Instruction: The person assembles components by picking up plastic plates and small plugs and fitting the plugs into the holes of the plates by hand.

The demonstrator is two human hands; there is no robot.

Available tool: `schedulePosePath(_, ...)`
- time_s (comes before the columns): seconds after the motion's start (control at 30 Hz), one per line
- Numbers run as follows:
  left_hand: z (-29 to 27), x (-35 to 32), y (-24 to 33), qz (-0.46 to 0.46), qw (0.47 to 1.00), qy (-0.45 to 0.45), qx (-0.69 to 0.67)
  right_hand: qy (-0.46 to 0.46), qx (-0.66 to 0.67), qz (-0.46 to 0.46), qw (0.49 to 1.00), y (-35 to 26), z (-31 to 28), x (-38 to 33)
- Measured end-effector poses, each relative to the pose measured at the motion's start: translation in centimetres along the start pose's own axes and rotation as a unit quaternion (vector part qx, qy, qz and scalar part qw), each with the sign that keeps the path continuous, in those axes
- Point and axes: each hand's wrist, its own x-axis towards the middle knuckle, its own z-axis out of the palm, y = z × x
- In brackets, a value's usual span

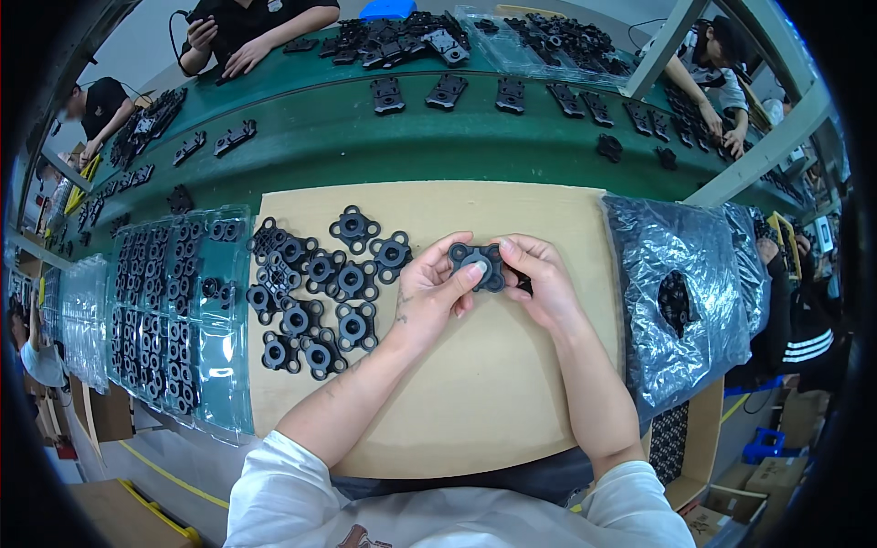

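Both hands hold one small black plastic part (479, 265) with a round centre and four lobed corners, above a brown cardboard sheet (475, 393). My left hand (429, 292) grips it from the left with the thumb pressed on its centre. My right hand (539, 279) pinches its right edge. A loose heap of the same black parts (315, 292) lies on the cardboard just left of my left hand.
Clear plastic trays (174, 310) filled with black parts sit at the left. A black plastic bag (681, 301) of parts lies at the right. Beyond is a green conveyor belt (347, 137) carrying black pieces, with other people working at its far side and ends.
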Motion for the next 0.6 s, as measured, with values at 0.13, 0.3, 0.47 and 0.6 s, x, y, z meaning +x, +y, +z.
schedulePosePath(0.13, -0.3, -0.2, 0.6, -0.039, 0.999, 0.011, -0.029, -0.029, -0.006, 0.004, 1.000, -0.4, -2.4, 0.7)
schedulePosePath(0.3, -0.6, -0.4, 1.4, 0.335, 0.780, -0.011, 0.528, 0.124, 0.251, -0.162, 0.946, -1.7, -4.6, 1.5)
schedulePosePath(0.47, -1.1, -0.7, 4.1, 0.255, 0.604, 0.066, 0.752, 0.176, 0.319, -0.100, 0.926, -2.6, -4.8, 2.1)
schedulePosePath(0.6, -1.8, -0.7, 3.4, 0.176, 0.536, 0.094, 0.820, 0.060, 0.323, -0.086, 0.941, -1.7, -8.0, 2.7)
